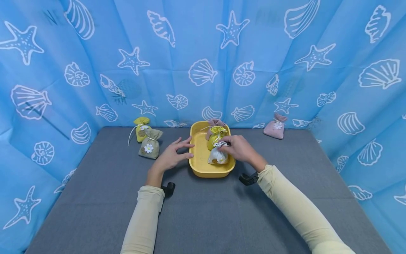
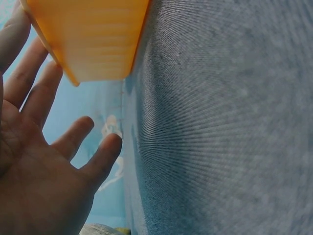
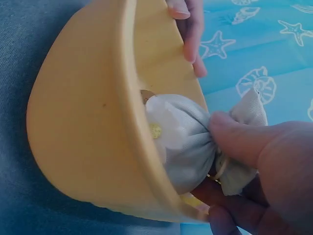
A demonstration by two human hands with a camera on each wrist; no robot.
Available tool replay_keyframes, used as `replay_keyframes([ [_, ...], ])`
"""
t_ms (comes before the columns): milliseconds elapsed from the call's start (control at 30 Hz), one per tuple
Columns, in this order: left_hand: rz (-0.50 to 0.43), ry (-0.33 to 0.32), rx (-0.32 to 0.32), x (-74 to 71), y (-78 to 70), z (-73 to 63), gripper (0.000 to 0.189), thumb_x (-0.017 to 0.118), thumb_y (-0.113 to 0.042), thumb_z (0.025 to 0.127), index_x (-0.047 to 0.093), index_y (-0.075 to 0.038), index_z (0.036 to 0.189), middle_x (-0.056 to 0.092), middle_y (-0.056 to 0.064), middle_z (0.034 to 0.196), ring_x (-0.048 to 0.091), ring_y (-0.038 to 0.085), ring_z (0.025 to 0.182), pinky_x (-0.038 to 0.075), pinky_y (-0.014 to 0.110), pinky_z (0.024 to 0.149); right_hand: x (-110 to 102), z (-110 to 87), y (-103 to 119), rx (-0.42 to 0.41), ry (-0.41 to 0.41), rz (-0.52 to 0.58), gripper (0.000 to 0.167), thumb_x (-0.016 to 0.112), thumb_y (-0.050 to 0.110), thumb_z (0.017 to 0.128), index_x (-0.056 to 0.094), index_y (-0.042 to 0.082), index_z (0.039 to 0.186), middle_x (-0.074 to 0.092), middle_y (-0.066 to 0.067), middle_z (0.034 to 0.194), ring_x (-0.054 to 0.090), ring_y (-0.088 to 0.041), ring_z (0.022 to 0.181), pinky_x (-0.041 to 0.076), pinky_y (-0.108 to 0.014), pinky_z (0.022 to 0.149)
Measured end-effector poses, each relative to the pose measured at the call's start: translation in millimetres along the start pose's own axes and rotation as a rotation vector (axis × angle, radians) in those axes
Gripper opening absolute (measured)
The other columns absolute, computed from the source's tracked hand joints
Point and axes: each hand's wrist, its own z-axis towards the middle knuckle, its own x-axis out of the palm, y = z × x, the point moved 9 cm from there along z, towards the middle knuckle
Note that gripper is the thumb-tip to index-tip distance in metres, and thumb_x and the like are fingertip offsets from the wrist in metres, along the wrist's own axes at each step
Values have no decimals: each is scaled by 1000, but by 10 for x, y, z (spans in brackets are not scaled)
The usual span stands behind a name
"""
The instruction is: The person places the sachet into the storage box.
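My right hand [image 1: 239,148] pinches the gathered neck of a white drawstring pouch [image 1: 217,157] with a flower on it, low inside the yellow plastic basin [image 1: 197,171]. Behind that pouch in the basin stand a yellow pouch [image 1: 213,143] and a pink pouch [image 1: 217,122]. In the right wrist view, thumb and fingers close round the neck of the pouch [image 3: 183,147], whose body sits within the rim. My left hand [image 1: 171,155] is at the basin's left side, its fingers spread and fairly straight, fingertips right at the rim in the left wrist view.
Left of the basin, a grey-green pouch [image 1: 150,144] with a white flower stands in front of another yellow pouch [image 1: 139,132]. A second pink pouch [image 1: 274,127] sits at the back right. Blue shell-print curtain [image 1: 203,46] borders the grey table [image 1: 203,211].
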Motion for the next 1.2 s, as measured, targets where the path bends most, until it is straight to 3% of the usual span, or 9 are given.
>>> replay_keyframes([
  [333,7,-10,6,15,4,4,44,75,-43,92,67,-33,134,36,-16,164,9,32,162,11,72,123,-48,-62,-61,71,-6,11,27,74,26,95,73,13,118,67,-7,108,60,-19,90,51,-33,74],
  [533,10,-9,5,27,11,-7,44,75,-44,92,67,-34,133,37,-16,164,9,31,162,11,73,123,-166,-190,-74,107,-40,52,34,74,27,95,69,12,125,65,-13,127,68,-31,111,59,-48,91],
  [833,9,-6,-4,8,0,-6,43,74,-43,92,67,-33,133,37,-15,165,8,30,162,11,72,123,-394,-358,-178,123,-114,86,36,73,26,96,68,10,128,62,-13,134,70,-32,112,60,-48,85],
  [1200,16,-7,-20,6,3,-14,43,74,-44,92,67,-34,134,36,-14,165,7,29,162,10,73,123,-749,-601,-602,209,-212,103,42,65,37,101,63,8,132,64,-19,131,65,-39,118,58,-55,89],
])
